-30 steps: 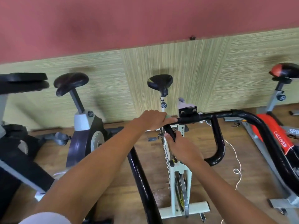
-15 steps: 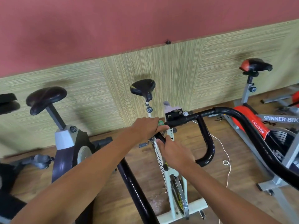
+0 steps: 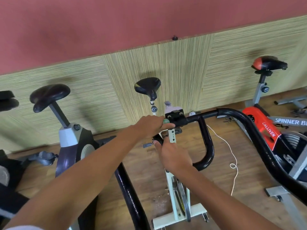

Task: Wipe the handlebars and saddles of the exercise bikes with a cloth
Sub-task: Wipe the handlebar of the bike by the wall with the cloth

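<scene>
A: At the handlebar clamp (image 3: 175,115), left hand (image 3: 150,126) curls round a green cloth (image 3: 165,121) on the bar; right hand (image 3: 173,156) grips the inner black loop (image 3: 206,146).

B: Tip: wrap fully, slide along the glossy round tube. Saddle (image 3: 147,85) unwiped, padded, by the wall.

Orange bike (image 3: 264,123): "CALLIVEN" in white on the orange frame; grey bar (image 3: 289,121) reads "SPINNER B", cut off at edge.
</scene>
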Demonstrator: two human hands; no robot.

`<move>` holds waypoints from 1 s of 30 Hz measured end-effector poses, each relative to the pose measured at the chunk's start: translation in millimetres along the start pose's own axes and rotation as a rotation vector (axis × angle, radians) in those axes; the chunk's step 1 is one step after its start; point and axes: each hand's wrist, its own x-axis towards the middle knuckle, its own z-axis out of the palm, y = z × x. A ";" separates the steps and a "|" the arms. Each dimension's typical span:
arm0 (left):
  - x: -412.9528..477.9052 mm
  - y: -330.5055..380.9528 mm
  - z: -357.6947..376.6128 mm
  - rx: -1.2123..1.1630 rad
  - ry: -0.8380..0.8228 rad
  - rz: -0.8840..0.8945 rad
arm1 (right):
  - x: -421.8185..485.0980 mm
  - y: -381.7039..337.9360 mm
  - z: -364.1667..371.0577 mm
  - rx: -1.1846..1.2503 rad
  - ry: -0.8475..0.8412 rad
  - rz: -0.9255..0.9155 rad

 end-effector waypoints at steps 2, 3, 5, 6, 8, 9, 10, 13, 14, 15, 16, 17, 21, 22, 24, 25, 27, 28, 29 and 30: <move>4.2 7.3 -5.5 0.033 0.027 -0.031 | -0.3 -0.4 -1.9 -0.023 -0.001 0.004; 0.4 6.5 -9.6 0.054 0.072 -0.075 | -1.3 -0.6 -2.1 -0.024 -0.002 0.004; -12.9 2.9 -16.1 0.034 0.193 -0.213 | 0.5 -1.0 -2.3 0.019 -0.004 0.024; -19.3 5.0 -16.6 -0.002 0.238 -0.255 | 1.3 -1.2 -3.3 0.040 -0.008 0.036; -30.8 17.8 -9.4 -0.032 0.280 -0.264 | 4.5 0.4 -6.0 0.084 -0.040 0.007; -34.2 24.9 -1.2 -0.009 0.298 -0.233 | 4.5 2.7 -9.0 0.122 -0.040 -0.020; -37.5 31.5 6.4 0.024 0.314 -0.193 | 4.5 8.3 -12.3 0.194 -0.023 -0.032; -40.6 32.8 27.7 0.025 0.359 -0.110 | -8.2 36.5 -30.5 0.374 0.197 -0.016; -42.9 31.9 31.6 -0.004 0.369 -0.088 | -11.2 48.9 -38.6 0.350 0.336 -0.043; -46.8 32.5 34.2 -0.043 0.372 -0.063 | -10.3 62.3 -46.1 0.308 0.470 -0.074; -52.1 35.4 37.4 -0.088 0.370 -0.045 | -5.5 74.9 -52.8 0.242 0.575 -0.096; -59.6 42.2 40.5 -0.121 0.368 -0.026 | 3.2 85.6 -59.7 0.158 0.607 -0.088; -84.9 79.7 60.7 -0.052 0.415 0.220 | 43.1 103.0 -62.7 -0.019 0.330 -0.007; -85.5 81.5 64.3 -0.011 0.441 0.290 | 49.3 105.7 -59.2 -0.005 0.280 0.005; -80.3 73.0 62.0 -0.001 0.441 0.268 | 55.0 108.5 -55.2 0.025 0.257 0.016; -77.4 68.8 58.1 -0.020 0.462 0.202 | 56.2 109.0 -54.9 0.035 0.260 0.022; -76.2 74.1 54.0 -0.013 0.498 0.090 | 56.3 109.4 -54.5 0.055 0.266 0.019; -77.5 84.7 55.1 0.020 0.477 0.084 | 56.7 109.5 -54.6 0.066 0.268 0.015; -79.6 97.1 60.7 0.057 0.439 0.105 | 56.7 109.2 -54.8 0.076 0.268 0.011; -84.6 110.9 66.4 0.087 0.407 0.142 | 56.7 109.6 -54.4 0.085 0.270 0.007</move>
